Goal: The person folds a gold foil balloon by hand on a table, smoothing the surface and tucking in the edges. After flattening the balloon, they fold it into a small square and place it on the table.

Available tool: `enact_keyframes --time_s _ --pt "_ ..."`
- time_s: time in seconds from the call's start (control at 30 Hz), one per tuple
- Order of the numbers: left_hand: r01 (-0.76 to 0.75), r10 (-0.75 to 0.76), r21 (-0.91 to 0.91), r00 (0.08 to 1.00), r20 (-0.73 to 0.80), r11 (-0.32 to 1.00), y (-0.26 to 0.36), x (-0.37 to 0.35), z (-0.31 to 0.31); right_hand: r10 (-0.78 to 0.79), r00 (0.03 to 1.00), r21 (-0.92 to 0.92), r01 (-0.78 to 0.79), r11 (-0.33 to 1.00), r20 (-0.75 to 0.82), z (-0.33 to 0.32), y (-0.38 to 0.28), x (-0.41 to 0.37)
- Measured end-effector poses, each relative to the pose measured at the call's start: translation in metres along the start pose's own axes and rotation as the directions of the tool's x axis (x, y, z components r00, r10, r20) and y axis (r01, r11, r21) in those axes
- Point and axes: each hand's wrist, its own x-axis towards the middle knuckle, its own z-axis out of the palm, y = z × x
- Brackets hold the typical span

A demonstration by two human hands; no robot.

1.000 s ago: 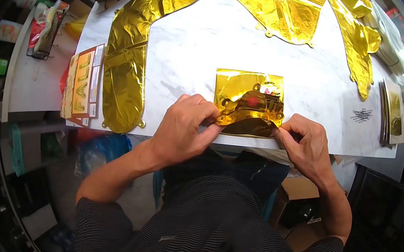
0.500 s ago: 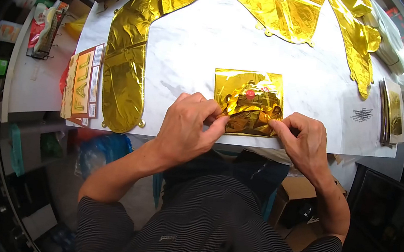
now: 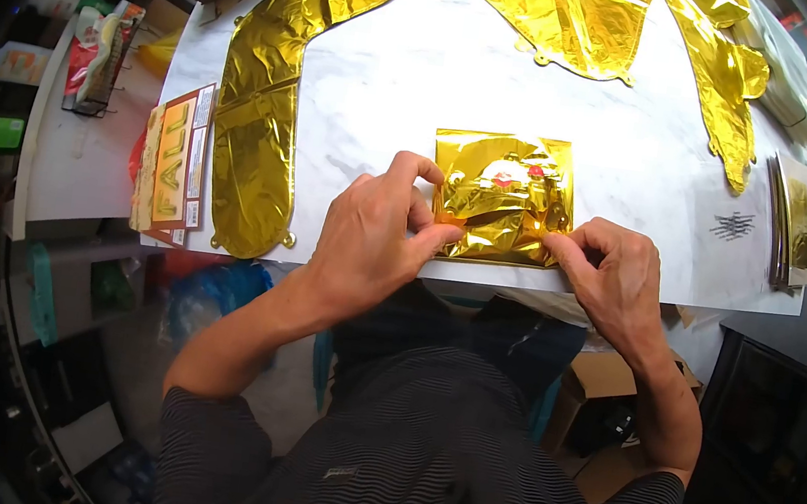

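Note:
A square, folded gold foil balloon [image 3: 503, 199] lies at the table's front edge, its surface creased and shiny with small red reflections. At its lower left, my left hand [image 3: 377, 219] presses the foil with the thumb, other fingers curled at the edge and the index finger raised beside it. On the lower right corner, my right hand [image 3: 612, 273] pinches the foil between thumb and curled fingers. To the left lies a flat, bent gold foil balloon [image 3: 258, 123] with small tabs.
More flat gold foil balloons [image 3: 592, 28] spread along the back, one long piece [image 3: 724, 100] at the right. A "FALL" package [image 3: 173, 163] stands at the left edge. Flat packets [image 3: 792, 219] and a clear bag with black marks [image 3: 731, 227] are at the right. Cardboard boxes [image 3: 600, 377] sit below.
My left index finger has lifted away from the thumb, up along the foil's left edge. The foil's creases have shifted; my right hand stays at the lower right corner.

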Motion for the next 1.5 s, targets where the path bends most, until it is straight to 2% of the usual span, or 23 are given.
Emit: enact_keyframes --time_s 0.13,0.2,0.33,0.43,0.5,0.73,0.8,0.83,0.87,0.93,1.0,1.03,1.07,1.1,1.13,1.2,1.23,1.5 --pt "0.023 -0.023 0.028 1.0 0.001 0.999 -0.003 -0.001 -0.003 0.005 1.0 -0.006 -0.005 1.0 -0.003 0.0 0.0 0.0" --pt "0.093 -0.09 -0.184 0.996 0.024 0.979 -0.002 -0.002 -0.007 0.018 1.0 -0.007 -0.018 1.0 -0.003 0.002 0.001 0.0" --pt "0.063 -0.049 -0.192 0.996 0.076 0.979 -0.001 -0.006 -0.01 -0.027 0.999 -0.007 0.026 1.0 -0.031 0.002 0.002 -0.001" --pt "0.063 -0.052 -0.103 0.992 0.112 0.993 0.0 -0.007 -0.008 -0.024 0.999 -0.013 0.024 1.0 -0.029 0.002 0.001 0.0" --pt "-0.071 0.063 0.108 0.996 0.068 0.992 0.003 -0.008 -0.007 -0.027 0.999 -0.011 0.027 1.0 -0.033 0.002 0.002 -0.001" --pt "-0.079 0.08 0.144 0.997 -0.007 0.986 -0.005 -0.008 -0.008 -0.053 0.998 -0.022 0.052 0.998 -0.044 0.003 0.002 -0.001" --pt "-0.061 0.069 0.074 0.991 -0.115 0.995 -0.007 -0.011 -0.011 -0.042 0.998 -0.022 0.041 0.999 -0.036 0.002 0.002 -0.001" --pt "-0.15 0.187 0.193 0.963 -0.193 0.97 -0.007 -0.013 -0.01 -0.047 0.998 -0.028 0.046 0.999 -0.035 0.002 0.002 -0.001" --pt "-0.15 0.187 0.192 0.964 -0.191 0.97 -0.006 -0.016 -0.009 -0.052 0.998 -0.034 0.05 0.998 -0.034 0.002 0.002 0.0" --pt "-0.452 0.521 0.29 0.818 -0.242 0.844 -0.001 -0.022 -0.002 -0.044 0.999 -0.031 0.043 0.999 -0.031 0.002 0.003 -0.001" --pt "-0.646 0.67 0.211 0.74 -0.064 0.733 0.014 -0.025 0.014 -0.046 0.999 -0.034 0.045 0.998 -0.026 0.002 0.003 0.0" --pt "-0.7 0.712 0.248 0.7 0.053 0.669 0.02 -0.027 0.02 -0.047 0.998 -0.034 0.046 0.998 -0.033 0.003 0.004 0.0" --pt "-0.753 0.739 0.273 0.651 0.173 0.599 0.024 -0.027 0.025 -0.045 0.998 -0.033 0.044 0.998 -0.04 0.003 0.005 -0.001" --pt "-0.751 0.686 0.323 0.659 0.309 0.576 0.023 -0.024 0.033 -0.047 0.998 -0.037 0.045 0.998 -0.04 0.005 0.007 -0.001" --pt "-0.751 0.688 0.323 0.658 0.306 0.575 0.021 -0.021 0.037 -0.032 0.998 -0.039 0.03 0.999 -0.049 0.007 0.009 0.0" --pt "-0.698 0.594 0.281 0.711 0.376 0.658 0.016 -0.012 0.042 -0.019 0.998 -0.042 0.016 0.999 -0.061 0.006 0.01 0.0" --pt "-0.693 0.572 0.322 0.718 0.397 0.646 0.012 -0.009 0.044 -0.035 0.998 -0.025 0.034 0.999 -0.049 0.005 0.008 -0.001" --pt "-0.671 0.538 0.306 0.732 0.417 0.676 0.005 -0.002 0.043 -0.031 0.999 -0.003 0.031 1.0 -0.04 0.003 0.003 -0.002"
